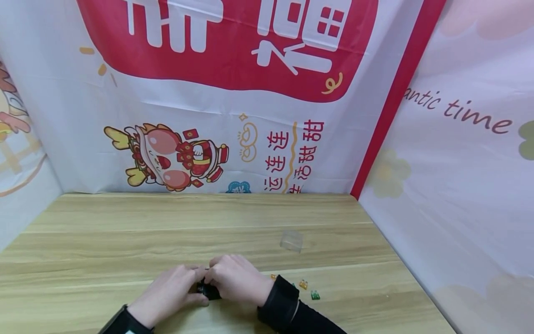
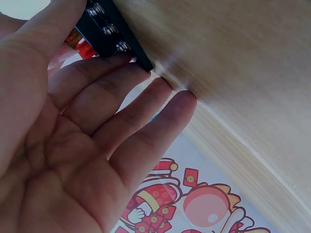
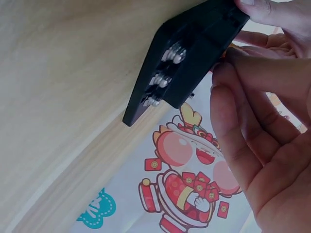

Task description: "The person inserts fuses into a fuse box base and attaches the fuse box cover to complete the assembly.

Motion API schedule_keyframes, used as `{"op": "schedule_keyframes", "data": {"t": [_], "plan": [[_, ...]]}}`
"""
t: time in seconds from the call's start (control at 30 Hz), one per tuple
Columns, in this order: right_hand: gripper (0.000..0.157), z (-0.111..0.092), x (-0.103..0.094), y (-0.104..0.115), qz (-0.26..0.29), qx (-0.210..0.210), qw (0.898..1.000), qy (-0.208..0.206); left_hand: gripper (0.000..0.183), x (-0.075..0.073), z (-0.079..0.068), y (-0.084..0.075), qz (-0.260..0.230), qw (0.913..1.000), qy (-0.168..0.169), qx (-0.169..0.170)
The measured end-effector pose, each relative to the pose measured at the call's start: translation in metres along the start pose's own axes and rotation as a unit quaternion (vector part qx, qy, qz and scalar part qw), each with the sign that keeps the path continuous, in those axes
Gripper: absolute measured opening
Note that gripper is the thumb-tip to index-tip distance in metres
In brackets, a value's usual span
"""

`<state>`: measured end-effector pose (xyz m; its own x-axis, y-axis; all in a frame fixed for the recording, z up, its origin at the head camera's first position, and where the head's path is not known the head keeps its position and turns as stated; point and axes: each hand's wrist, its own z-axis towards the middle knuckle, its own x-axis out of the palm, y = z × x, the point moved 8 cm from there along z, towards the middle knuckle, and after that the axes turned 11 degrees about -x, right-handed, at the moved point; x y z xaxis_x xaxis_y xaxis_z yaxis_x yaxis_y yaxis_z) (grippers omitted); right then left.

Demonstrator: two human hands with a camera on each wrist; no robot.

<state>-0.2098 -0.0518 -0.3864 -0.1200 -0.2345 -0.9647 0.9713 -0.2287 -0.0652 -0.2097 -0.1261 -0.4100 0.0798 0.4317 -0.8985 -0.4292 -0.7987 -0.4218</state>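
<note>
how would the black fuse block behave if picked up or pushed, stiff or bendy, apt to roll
The black fuse block is probably stiff, given its thick body and crisp, straight edges. It seems unlikely to roll, since its sides are flat and angular. The metal studs may make it a little heavy for its size.

A wood-grained table [image 1: 125, 227] runs back to a white hanging cloth [image 1: 66, 116] — printed with a red panel [image 1: 233, 60], a sideways cartoon figure [image 1: 167, 157] and red lettering [image 1: 277, 140] — whose red border [image 1: 393, 102] at right meets a pale flowered sheet [image 1: 463, 185] reading "time", with another printed sheet [image 1: 25, 171] at far left.
</note>
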Motion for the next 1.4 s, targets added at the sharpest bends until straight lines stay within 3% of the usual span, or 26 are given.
{"op": "schedule_keyframes", "data": {"t": [0.23, 0.53, 0.97, 1.4], "plan": [[0.010, -0.002, -0.001, -0.007, 0.013, 0.022, 1.000, 0.012, 0.025, 0.000, 0.000, -0.001, 0.012, 0.9999, 0.001, 0.001], [0.010, -0.003, -0.008, -0.011, 0.036, 0.025, 0.999, -0.008, 0.030, -0.001, 0.001, 0.000, 0.016, 0.9999, 0.001, -0.006], [0.015, -0.001, -0.003, -0.004, 0.006, 0.024, 1.000, 0.010, 0.025, -0.001, 0.000, -0.001, 0.001, 1.0000, 0.005, -0.005], [0.023, -0.001, -0.004, 0.005, -0.046, -0.005, 0.999, -0.012, 0.024, -0.003, -0.001, -0.003, 0.012, 0.9998, -0.016, 0.005]]}}
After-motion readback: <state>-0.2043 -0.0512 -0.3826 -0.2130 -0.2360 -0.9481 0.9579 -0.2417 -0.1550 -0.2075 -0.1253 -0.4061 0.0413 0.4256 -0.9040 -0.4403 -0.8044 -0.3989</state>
